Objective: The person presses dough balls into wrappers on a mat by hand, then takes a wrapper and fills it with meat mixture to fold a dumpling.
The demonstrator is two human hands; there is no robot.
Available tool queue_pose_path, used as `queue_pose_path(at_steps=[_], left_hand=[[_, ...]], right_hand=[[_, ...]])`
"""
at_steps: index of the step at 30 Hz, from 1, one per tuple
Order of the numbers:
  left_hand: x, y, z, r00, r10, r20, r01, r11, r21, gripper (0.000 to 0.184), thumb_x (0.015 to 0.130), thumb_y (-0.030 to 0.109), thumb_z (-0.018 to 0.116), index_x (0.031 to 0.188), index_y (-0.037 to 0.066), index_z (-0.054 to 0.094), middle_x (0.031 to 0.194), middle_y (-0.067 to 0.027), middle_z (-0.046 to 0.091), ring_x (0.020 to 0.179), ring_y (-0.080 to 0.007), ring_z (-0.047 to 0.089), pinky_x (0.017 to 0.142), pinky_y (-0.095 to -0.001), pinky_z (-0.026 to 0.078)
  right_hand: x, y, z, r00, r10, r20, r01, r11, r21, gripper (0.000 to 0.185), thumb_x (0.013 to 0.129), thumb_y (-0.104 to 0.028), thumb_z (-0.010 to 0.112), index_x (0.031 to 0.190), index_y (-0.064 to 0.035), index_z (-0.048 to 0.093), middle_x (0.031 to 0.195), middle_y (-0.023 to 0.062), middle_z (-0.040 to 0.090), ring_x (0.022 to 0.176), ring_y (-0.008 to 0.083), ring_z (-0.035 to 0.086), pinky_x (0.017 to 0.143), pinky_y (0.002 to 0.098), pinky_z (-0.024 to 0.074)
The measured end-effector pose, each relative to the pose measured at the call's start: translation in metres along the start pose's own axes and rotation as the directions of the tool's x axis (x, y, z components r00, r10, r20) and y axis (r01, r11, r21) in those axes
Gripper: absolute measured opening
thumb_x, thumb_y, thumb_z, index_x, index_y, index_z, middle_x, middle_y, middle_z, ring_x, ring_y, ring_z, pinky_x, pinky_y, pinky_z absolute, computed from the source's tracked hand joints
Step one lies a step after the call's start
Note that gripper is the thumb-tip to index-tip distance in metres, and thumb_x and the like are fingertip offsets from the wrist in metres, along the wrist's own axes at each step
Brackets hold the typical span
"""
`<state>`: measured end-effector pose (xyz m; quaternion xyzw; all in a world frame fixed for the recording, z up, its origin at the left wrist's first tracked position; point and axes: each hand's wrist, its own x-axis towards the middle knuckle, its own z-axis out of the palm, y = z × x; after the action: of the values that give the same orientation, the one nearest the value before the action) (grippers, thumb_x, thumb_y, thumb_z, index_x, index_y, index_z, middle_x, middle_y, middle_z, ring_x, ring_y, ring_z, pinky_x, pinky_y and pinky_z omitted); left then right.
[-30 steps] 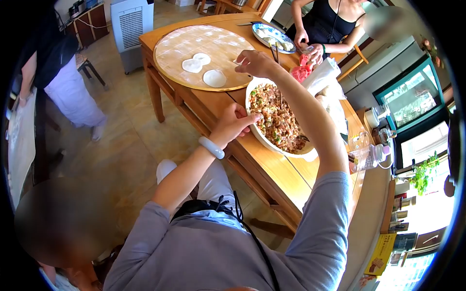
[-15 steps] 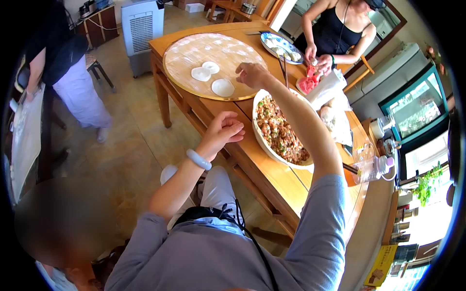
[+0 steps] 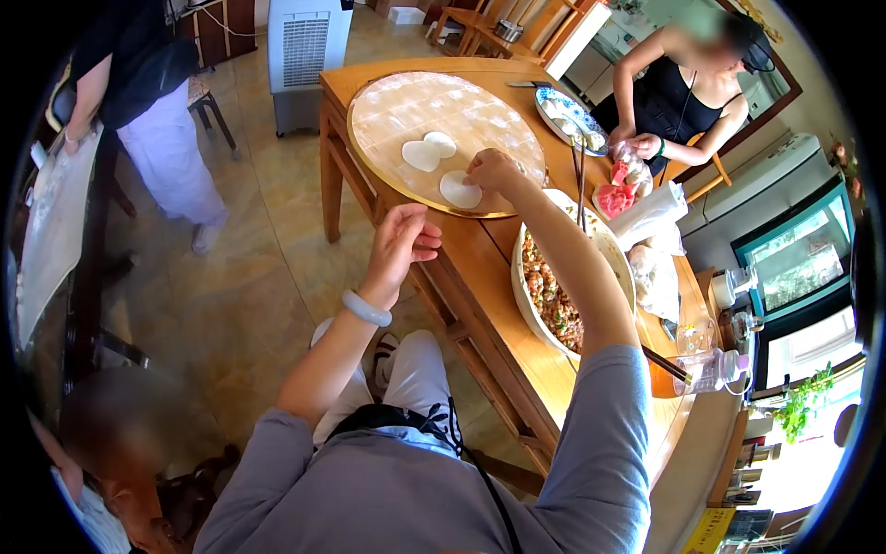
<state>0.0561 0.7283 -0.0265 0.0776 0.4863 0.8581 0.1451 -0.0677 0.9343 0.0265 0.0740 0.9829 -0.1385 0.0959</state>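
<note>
My right hand (image 3: 496,173) reaches over the round floured board (image 3: 443,102), its fingertips pinched at the upper right edge of a round dumpling wrapper (image 3: 459,192). Two more wrappers (image 3: 422,155) overlap a little farther left on the board. Off the table's front edge, my left hand (image 3: 399,245) hovers palm up with loosely curled fingers and nothing in it; a pale bangle (image 3: 366,308) circles that wrist. Below my right forearm stands a large bowl of minced filling (image 3: 552,300), partly covered by the arm, with chopsticks (image 3: 579,180) standing in its far side.
Across the wooden table (image 3: 517,242), another person (image 3: 688,102) handles something small beside a blue-patterned plate (image 3: 570,118). White bags (image 3: 653,277) and a plastic jug (image 3: 706,371) line the right side. A second person (image 3: 148,102) works at a floured table (image 3: 60,217) on the left.
My right hand has come down from above the board onto the nearest wrapper's edge. My left hand stays off the table edge, its fingers opened slightly. The view has shifted a little.
</note>
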Motion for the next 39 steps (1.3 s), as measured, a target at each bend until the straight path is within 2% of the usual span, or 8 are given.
queue_pose_path(at_steps=[5, 10, 15, 22, 25, 32, 37, 39], left_hand=[[0.009, 0.006, -0.004, 1.000, 0.008, -0.010, -0.008, 0.999, -0.041, 0.027, 0.092, 0.025, 0.046, 0.112, 0.007, 0.046, 0.096, -0.0071, 0.056, 0.086, -0.0153, 0.056, 0.077, -0.0296, 0.047], [0.031, 0.006, -0.002, 0.989, 0.121, -0.084, -0.129, 0.987, -0.098, 0.039, 0.090, 0.026, 0.052, 0.118, 0.001, 0.040, 0.111, -0.0100, 0.051, 0.102, -0.0168, 0.051, 0.090, -0.0320, 0.042], [0.039, 0.015, 0.013, 0.978, 0.028, 0.205, 0.074, 0.878, -0.473, 0.053, 0.086, 0.031, 0.059, 0.126, 0.003, 0.039, 0.118, -0.0059, 0.049, 0.114, -0.0170, 0.044, 0.098, -0.0318, 0.034], [-0.003, 0.011, 0.067, 0.917, -0.013, 0.399, 0.251, 0.795, -0.552, 0.037, 0.091, 0.019, 0.050, 0.120, -0.003, 0.042, 0.119, -0.0153, 0.051, 0.111, -0.0236, 0.051, 0.098, -0.0338, 0.042], [-0.013, 0.015, 0.077, 0.908, -0.043, 0.418, 0.297, 0.769, -0.566, 0.035, 0.091, 0.016, 0.048, 0.118, -0.006, 0.043, 0.118, -0.0187, 0.052, 0.112, -0.0284, 0.050, 0.097, -0.0365, 0.043], [-0.013, 0.025, 0.089, 0.891, -0.043, 0.451, 0.309, 0.786, -0.535, 0.037, 0.093, 0.015, 0.044, 0.118, -0.012, 0.041, 0.121, -0.0219, 0.049, 0.116, -0.0311, 0.047, 0.100, -0.0379, 0.040], [-0.013, 0.023, 0.100, 0.884, -0.100, 0.458, 0.355, 0.780, -0.515, 0.036, 0.093, 0.014, 0.043, 0.117, -0.012, 0.041, 0.119, -0.0222, 0.050, 0.113, -0.0309, 0.049, 0.099, -0.0382, 0.041], [-0.015, 0.020, 0.100, 0.886, -0.098, 0.453, 0.348, 0.786, -0.511, 0.036, 0.093, 0.014, 0.042, 0.118, -0.012, 0.040, 0.119, -0.0226, 0.050, 0.112, -0.0308, 0.049, 0.099, -0.0379, 0.041]], right_hand=[[0.002, 0.012, 0.006, 0.988, -0.107, -0.109, 0.124, 0.977, 0.170, 0.028, 0.072, -0.026, 0.068, 0.091, -0.0063, 0.061, 0.093, 0.0119, 0.063, 0.089, 0.0252, 0.060, 0.078, 0.0338, 0.0470], [-0.036, -0.004, -0.015, 0.962, -0.249, -0.110, 0.271, 0.835, 0.479, 0.015, 0.085, -0.018, 0.057, 0.093, -0.0063, 0.054, 0.084, 0.0046, 0.057, 0.082, 0.0140, 0.055, 0.072, 0.0277, 0.0467], [-0.104, -0.023, -0.042, 0.933, -0.359, -0.021, 0.243, 0.586, 0.773, 0.012, 0.089, -0.018, 0.055, 0.093, -0.0076, 0.051, 0.083, 0.0017, 0.055, 0.081, 0.0101, 0.054, 0.073, 0.0265, 0.0484], [-0.175, 0.004, -0.058, 0.929, -0.311, -0.199, 0.368, 0.752, 0.546, 0.018, 0.087, -0.016, 0.058, 0.099, -0.0029, 0.053, 0.088, 0.0037, 0.059, 0.080, 0.0099, 0.057, 0.069, 0.0238, 0.0491], [-0.237, 0.036, -0.065, 0.852, -0.198, -0.485, 0.404, 0.837, 0.369, 0.019, 0.088, -0.016, 0.055, 0.099, 0.0000, 0.054, 0.087, 0.0055, 0.059, 0.077, 0.0089, 0.056, 0.065, 0.0228, 0.0476], [-0.386, 0.107, 0.002, 0.841, 0.464, -0.279, -0.033, 0.559, 0.828, 0.033, 0.085, -0.033, 0.059, 0.090, -0.0005, 0.056, 0.075, 0.0042, 0.058, 0.064, 0.0098, 0.055, 0.051, 0.0218, 0.0444], [-0.372, 0.141, 0.030, 0.429, 0.772, -0.469, 0.196, 0.427, 0.883, 0.035, 0.083, -0.033, 0.062, 0.099, -0.0029, 0.054, 0.079, 0.0039, 0.054, 0.065, 0.0092, 0.051, 0.056, 0.0202, 0.0406], [-0.353, 0.154, 0.019, 0.434, 0.722, -0.539, 0.282, 0.459, 0.842, 0.027, 0.085, -0.031, 0.060, 0.095, -0.0062, 0.056, 0.075, 0.0018, 0.053, 0.066, 0.0087, 0.051, 0.058, 0.0211, 0.0428]])
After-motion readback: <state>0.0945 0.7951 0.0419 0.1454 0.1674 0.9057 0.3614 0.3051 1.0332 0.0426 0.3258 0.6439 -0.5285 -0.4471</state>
